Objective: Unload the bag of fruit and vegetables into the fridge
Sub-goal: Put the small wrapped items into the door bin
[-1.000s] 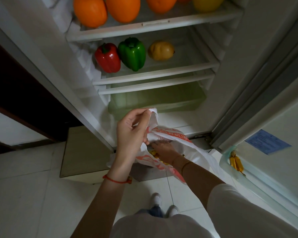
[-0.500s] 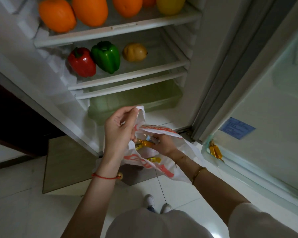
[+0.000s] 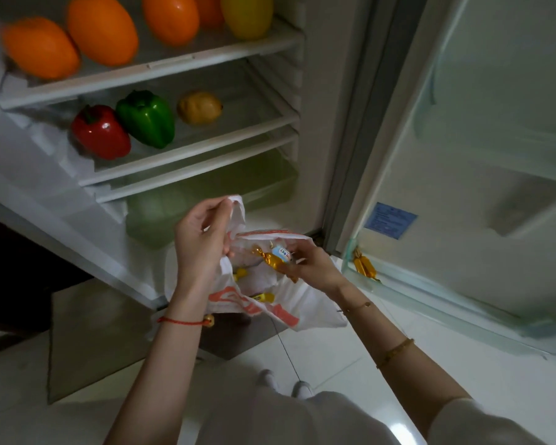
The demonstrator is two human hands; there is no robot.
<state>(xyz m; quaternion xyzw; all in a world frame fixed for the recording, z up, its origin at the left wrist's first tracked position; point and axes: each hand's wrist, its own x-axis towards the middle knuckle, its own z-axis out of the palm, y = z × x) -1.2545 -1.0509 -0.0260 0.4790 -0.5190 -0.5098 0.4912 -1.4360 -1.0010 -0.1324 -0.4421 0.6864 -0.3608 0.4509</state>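
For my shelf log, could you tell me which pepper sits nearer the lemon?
The green pepper, between the red pepper and the lemon.

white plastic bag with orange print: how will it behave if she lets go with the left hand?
The white plastic bag with orange print is probably floppy: it creases and sags below the left hand pinching its rim. Released, its mouth would likely collapse. It looks light, holding only small gold-wrapped candies.
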